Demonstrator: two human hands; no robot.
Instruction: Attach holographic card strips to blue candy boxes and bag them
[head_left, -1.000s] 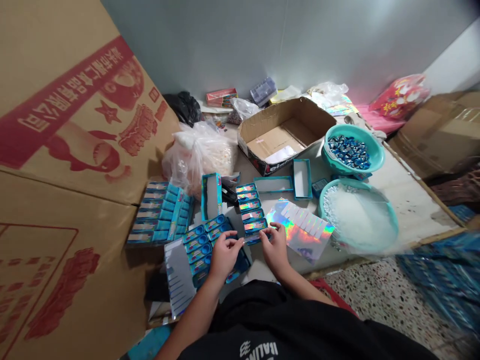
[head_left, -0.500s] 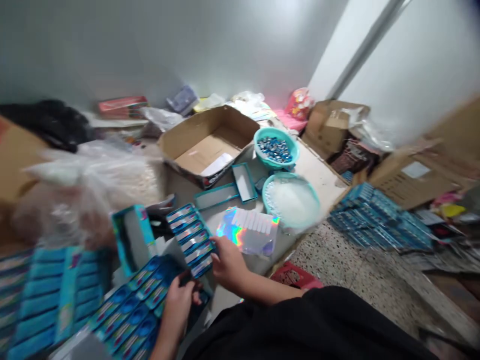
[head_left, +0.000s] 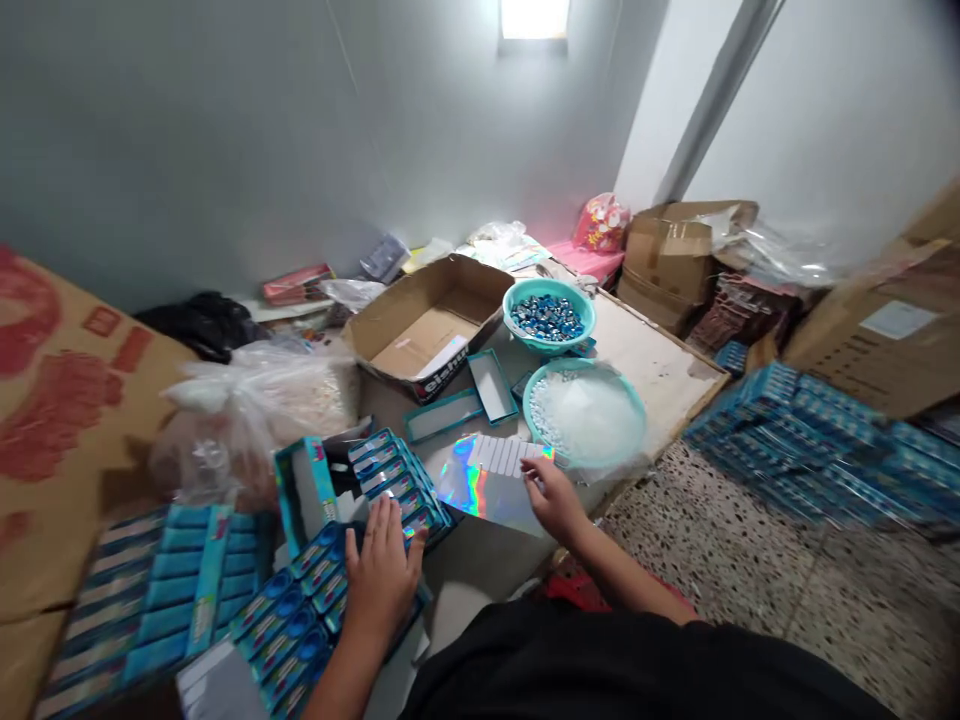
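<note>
My left hand (head_left: 381,570) lies with its fingers spread on the lower end of a stack of blue boxes (head_left: 382,462) with white labels across them. More blue boxes with round windows (head_left: 289,620) sit under and left of that wrist. My right hand (head_left: 556,505) is over a shiny rainbow-reflecting sheet (head_left: 469,487) that bears a row of white label strips (head_left: 499,455). Its thumb and index finger are pinched at the right end of that row, seemingly on a label. The exact contact is too small to see clearly.
Beyond the sheet stand a turquoise basin of white beads (head_left: 562,410), a basin of blue beads (head_left: 547,318) and an open cardboard carton (head_left: 435,375). Plastic bags (head_left: 262,400) are at left. Wrapped blue packs (head_left: 810,440) are on the right.
My right hand has left the box stack and moved right to the label sheet. My left hand has moved up and opened onto the stack. The view has shifted.
</note>
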